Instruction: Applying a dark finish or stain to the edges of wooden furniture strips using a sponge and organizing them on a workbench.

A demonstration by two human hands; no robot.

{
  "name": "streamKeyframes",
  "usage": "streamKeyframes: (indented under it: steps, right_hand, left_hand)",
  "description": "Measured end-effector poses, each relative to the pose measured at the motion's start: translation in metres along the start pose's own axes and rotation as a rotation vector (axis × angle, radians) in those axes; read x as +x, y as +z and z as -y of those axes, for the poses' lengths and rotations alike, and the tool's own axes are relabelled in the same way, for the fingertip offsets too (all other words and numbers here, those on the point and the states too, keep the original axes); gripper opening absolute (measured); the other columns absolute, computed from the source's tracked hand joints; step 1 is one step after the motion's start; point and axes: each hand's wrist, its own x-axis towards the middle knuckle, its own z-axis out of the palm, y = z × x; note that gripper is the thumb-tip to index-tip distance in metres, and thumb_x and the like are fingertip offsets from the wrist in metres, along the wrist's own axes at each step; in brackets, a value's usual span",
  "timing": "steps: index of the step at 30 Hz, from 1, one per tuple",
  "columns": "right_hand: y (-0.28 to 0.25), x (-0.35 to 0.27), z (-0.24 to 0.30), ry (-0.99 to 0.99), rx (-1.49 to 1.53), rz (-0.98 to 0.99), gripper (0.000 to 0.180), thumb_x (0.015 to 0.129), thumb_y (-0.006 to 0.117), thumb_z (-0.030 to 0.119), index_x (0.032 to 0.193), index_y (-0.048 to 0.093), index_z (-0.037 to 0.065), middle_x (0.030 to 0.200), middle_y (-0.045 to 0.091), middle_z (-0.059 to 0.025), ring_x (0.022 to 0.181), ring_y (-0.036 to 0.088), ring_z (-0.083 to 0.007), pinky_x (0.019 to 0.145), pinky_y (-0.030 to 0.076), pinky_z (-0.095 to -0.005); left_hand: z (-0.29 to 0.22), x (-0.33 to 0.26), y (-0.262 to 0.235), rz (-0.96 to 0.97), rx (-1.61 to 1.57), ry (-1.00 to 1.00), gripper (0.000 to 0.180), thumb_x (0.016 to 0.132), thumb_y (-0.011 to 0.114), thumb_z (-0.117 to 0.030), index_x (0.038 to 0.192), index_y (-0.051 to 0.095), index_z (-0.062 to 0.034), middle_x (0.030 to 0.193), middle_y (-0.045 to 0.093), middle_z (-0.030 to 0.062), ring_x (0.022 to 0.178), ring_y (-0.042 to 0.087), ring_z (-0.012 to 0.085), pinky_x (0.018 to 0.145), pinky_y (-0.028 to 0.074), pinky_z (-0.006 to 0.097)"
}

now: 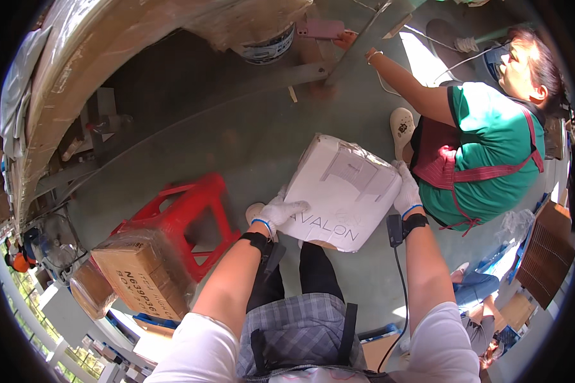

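As the gloved left hand [283, 210] and right hand [407, 190] are being held apart, partly curled, a white box [338, 191] is being clamped between them at opposite sides, above the floor [249, 150], near a red stool [216, 191].

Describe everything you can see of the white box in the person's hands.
The white box looks like cardboard, broad and roughly square-faced. Its visible face bears a pale grey printed picture toward the far edge and dark lettering toward the near one. The far edge looks scuffed, and brown shows at the near edge. It is held above the floor, turned askew, the gloved left hand gripping its left side, the gloved right hand its right.
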Motion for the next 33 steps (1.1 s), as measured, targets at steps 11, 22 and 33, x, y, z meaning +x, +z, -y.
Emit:
streamKeyframes:
  steps: [11,22,33]
  right_hand:
    - [0.042,-0.001,-0.043,-0.031,-0.973,0.17,0.068,0.088,0.052,0.04,0.14,0.034,0.001,0.141,0.041,-0.0154,0.131,0.037,-0.0272,0.107,0.028,-0.0321]
    - [-0.023,-0.066,-0.138,0.272,-1.111,0.293,0.06,0.088,0.05,0.04,0.13,0.046,-0.003,0.137,0.045,-0.018,0.128,0.041,-0.0293,0.106,0.031,-0.0317]
    - [-0.138,-0.246,-0.102,0.646,-1.868,0.571,0.048,0.093,0.039,0.041,0.105,0.062,0.001,0.106,0.064,-0.0183,0.1,0.059,-0.0326,0.09,0.045,-0.0394]
  left_hand:
    - [-0.023,0.07,0.03,-0.166,0.777,0.241,0.065,0.088,0.046,-0.028,0.144,0.023,-0.0035,0.144,0.03,0.0253,0.135,0.028,0.0334,0.108,0.028,0.032]
    - [0.039,-0.09,0.002,-0.119,0.669,-0.103,0.063,0.086,0.048,-0.035,0.141,0.033,-0.0063,0.139,0.04,0.0205,0.13,0.037,0.0329,0.107,0.031,0.037]
    - [0.084,-0.277,-0.063,-0.346,0.475,-0.042,0.052,0.089,0.055,-0.032,0.131,0.047,-0.0027,0.132,0.05,0.0156,0.125,0.045,0.0278,0.104,0.035,0.034]
